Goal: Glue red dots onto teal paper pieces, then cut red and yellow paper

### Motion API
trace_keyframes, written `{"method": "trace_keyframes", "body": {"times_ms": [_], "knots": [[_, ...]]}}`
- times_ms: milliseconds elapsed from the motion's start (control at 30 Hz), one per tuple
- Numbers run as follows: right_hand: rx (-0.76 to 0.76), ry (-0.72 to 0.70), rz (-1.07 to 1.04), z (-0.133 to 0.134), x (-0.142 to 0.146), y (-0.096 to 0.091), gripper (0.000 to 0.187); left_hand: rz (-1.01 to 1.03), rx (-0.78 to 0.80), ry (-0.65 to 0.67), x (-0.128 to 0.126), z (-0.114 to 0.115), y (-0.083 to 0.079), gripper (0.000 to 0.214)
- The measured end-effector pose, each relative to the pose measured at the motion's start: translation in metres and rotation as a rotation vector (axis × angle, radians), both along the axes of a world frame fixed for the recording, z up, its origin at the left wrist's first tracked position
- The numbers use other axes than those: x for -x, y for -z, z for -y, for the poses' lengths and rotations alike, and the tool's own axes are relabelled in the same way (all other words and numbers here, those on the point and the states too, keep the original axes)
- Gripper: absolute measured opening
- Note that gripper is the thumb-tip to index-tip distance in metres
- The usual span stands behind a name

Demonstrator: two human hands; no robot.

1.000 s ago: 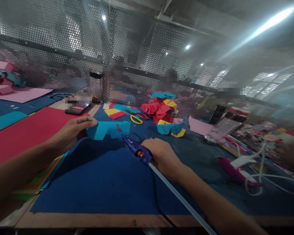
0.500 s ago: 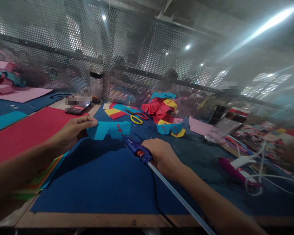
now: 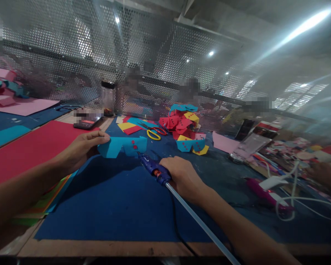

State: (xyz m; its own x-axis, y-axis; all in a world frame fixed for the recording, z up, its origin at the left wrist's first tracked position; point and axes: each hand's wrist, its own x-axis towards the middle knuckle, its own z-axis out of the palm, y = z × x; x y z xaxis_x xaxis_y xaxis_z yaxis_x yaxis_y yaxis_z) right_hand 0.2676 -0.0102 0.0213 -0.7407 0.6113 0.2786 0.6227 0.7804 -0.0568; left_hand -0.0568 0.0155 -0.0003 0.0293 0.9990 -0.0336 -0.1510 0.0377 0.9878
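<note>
My left hand [image 3: 89, 145] pinches the left end of a blue paper cutout shaped like glasses [image 3: 114, 148], holding it above the dark blue sheet [image 3: 113, 206]. Two red dots mark the cutout's right half. In my right hand [image 3: 182, 176] is a blue glue gun [image 3: 154, 168], its nozzle at or very close to the lower right part of the cutout. A long clear glue stick [image 3: 201, 222] sticks out of the gun's back end. Behind these, a similar blue cutout with red dots [image 3: 186, 145] stands before a pile of red, yellow and blue cutouts [image 3: 180, 123].
Scissors with yellow and red handles [image 3: 153, 134] lie behind the cutout. A phone [image 3: 87, 120] and a jar [image 3: 108, 98] stand at the back left, near a red sheet [image 3: 38, 147]. On the right are a purple glue gun [image 3: 267, 195], a clear container [image 3: 253, 140] and another person's hand [image 3: 324, 175].
My hands, the cutout and the glue gun stay nearly still. At the right edge, the other person's hand has shifted slightly.
</note>
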Motion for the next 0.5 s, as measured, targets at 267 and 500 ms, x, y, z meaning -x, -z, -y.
{"method": "trace_keyframes", "body": {"times_ms": [267, 500], "knots": [[-0.009, 0.014, 0.017, 0.0004, 0.0009, -0.0011, 0.002, 0.001, -0.001, 0.007, -0.0002, 0.001, -0.0005, 0.025], [0.017, 0.015, 0.017, 0.0006, 0.0008, -0.0008, 0.003, 0.001, 0.002, 0.003, 0.0001, 0.0001, 0.0009, 0.025]]}}
